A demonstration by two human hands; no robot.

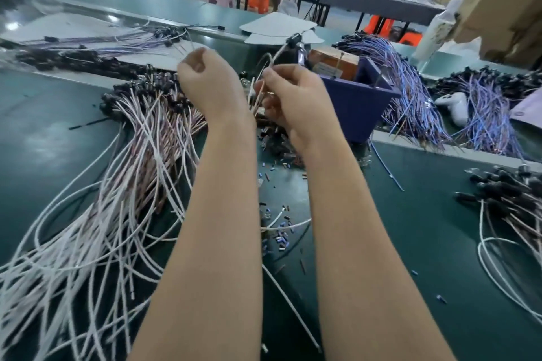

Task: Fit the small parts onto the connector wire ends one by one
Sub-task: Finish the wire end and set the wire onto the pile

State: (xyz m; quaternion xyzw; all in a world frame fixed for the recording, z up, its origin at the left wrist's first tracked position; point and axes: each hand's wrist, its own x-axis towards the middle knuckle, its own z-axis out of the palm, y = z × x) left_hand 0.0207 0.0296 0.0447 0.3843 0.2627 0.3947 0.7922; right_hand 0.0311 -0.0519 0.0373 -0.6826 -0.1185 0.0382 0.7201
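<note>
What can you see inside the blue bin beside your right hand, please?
A brown box shows inside the blue bin, at the back. Its near wall and the right hand hide whatever lies lower down.

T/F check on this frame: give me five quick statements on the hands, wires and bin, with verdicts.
1. The right hand holds a white wire. True.
2. The blue bin sits left of the left hand. False: it is to the right of the right hand.
3. Small loose parts lie on the green table between the forearms. True.
4. The big pile of white wires is on the person's right. False: it is on the left. The blue wires are on the right.
5. Both hands rest flat on the table. False: both are raised above it, fingers curled.
</note>
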